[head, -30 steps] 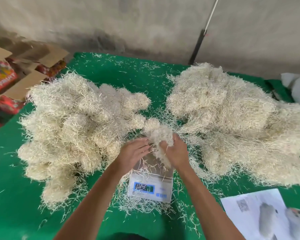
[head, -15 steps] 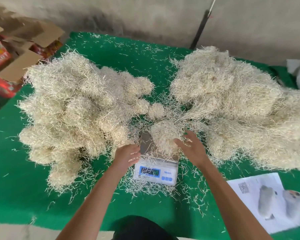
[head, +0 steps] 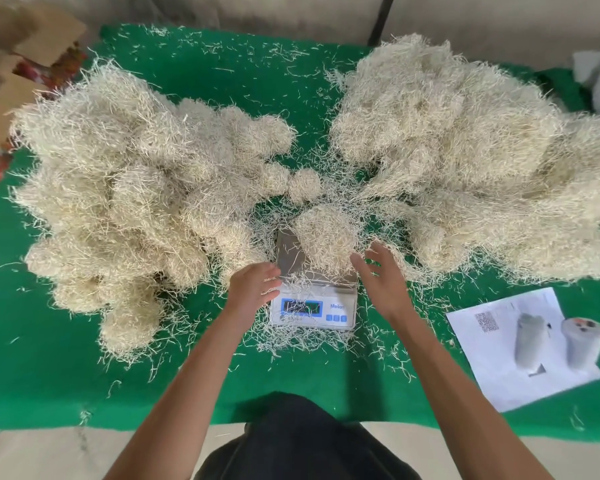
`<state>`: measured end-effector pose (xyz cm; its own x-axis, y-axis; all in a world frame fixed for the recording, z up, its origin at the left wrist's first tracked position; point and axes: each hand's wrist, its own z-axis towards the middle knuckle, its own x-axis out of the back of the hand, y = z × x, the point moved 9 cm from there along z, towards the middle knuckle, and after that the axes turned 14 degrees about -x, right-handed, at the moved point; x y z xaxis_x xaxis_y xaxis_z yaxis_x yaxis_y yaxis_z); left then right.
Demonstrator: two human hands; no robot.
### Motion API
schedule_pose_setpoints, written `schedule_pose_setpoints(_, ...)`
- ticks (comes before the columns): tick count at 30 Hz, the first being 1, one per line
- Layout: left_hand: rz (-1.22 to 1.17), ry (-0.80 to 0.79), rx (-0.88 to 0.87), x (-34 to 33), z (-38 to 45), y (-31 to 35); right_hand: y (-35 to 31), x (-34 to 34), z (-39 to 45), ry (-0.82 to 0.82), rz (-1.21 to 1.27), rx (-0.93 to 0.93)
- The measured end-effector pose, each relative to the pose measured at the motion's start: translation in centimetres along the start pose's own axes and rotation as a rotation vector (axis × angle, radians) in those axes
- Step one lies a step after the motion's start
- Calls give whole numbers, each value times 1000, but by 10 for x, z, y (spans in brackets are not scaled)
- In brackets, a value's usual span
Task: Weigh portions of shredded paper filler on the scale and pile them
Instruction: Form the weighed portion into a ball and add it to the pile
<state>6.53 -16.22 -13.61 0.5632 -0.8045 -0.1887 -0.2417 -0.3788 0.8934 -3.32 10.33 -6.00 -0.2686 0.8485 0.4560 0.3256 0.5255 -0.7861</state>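
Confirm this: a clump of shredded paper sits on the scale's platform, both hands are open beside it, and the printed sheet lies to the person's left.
Wrong on one point. The head view shows the printed sheet to the person's right. The rest holds: the clump sits on the scale, with the left hand and right hand open beside it.

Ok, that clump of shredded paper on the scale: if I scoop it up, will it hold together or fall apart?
The clump will probably lift mostly as one tangled ball, since its strands interlock. It looks light and springy. Expect shedding: loose strands already litter the scale and the green cloth.
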Motion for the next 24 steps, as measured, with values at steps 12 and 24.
schedule_pose_setpoints(12, 117, -4, -82, -9, 1, 9, -6, -1, 6, 33, -9, 3)
schedule_pose_setpoints(24, 34, 16, 68, 0, -15, -17, -65, -28, 43, 156, -338, 159)
